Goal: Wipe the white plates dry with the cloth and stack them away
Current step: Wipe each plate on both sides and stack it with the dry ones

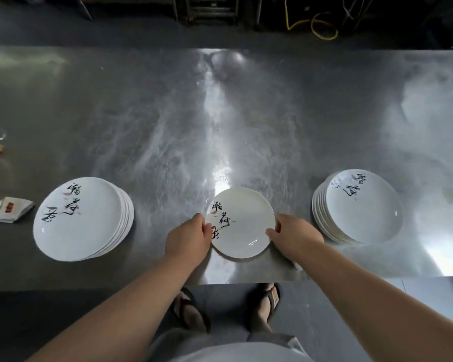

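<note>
White plate (pixel 242 226) is at the front middle of the steel table (pixel 168 126), between the left stack (pixel 81 220) and the right stack (pixel 361 207). Your left hand (pixel 187 239) and right hand (pixel 294 237) grip opposite rims, thumbs curled over the edge. Step looks like handling one plate; no cloth clearly shows, so next you likely need it, then stack.

Plate (pixel 242 223) between two stacks (pixel 83 218) (pixel 358 206)

Table (pixel 141 113): bare metal, smooth, dull sheen, cloudy streaks, bright glare down the middle.
Plate (pixel 246 231): white glazed ceramic, glossy, black brush lettering.
Left stack (pixel 89 231): same glossy white glaze.
Right stack (pixel 372 212): likewise glossy white.
Packet (pixel 8 209): creased, perhaps printed paper; blurred.
</note>
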